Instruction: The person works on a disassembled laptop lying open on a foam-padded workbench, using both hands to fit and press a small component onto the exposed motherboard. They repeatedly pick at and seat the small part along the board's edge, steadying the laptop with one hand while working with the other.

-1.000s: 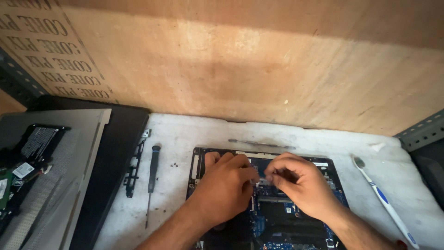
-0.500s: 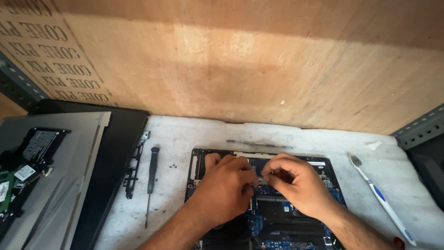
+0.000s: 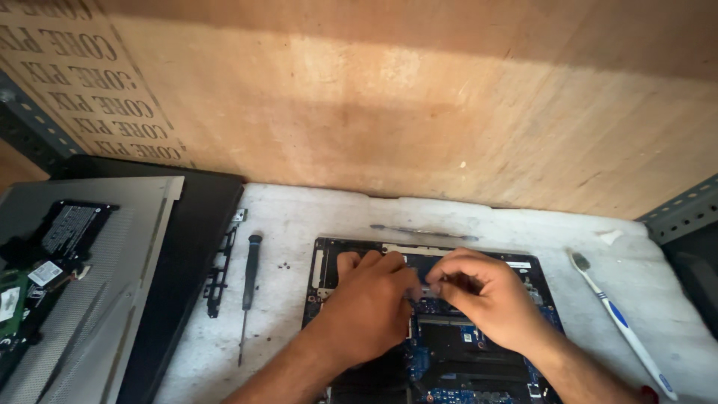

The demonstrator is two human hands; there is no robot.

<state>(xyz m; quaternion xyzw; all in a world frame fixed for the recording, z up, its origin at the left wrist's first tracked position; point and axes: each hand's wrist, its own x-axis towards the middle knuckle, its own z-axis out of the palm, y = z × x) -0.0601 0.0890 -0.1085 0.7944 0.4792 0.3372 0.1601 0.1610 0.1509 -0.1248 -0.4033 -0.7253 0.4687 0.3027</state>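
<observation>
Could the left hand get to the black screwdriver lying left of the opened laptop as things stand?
Probably yes. The left hand rests on the opened laptop, and the black screwdriver lies uncovered on the white mat, with only tiny loose screws between.

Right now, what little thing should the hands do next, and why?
Probably lift that small part gently. Both hands, left and right, pinch together at one spot near the top of the open laptop, and the screwdriver lies unused on the table.

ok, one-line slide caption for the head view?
Left hand and right hand meet over an opened laptop's circuit board; screwdriver and toothbrush lie alongside.
</observation>
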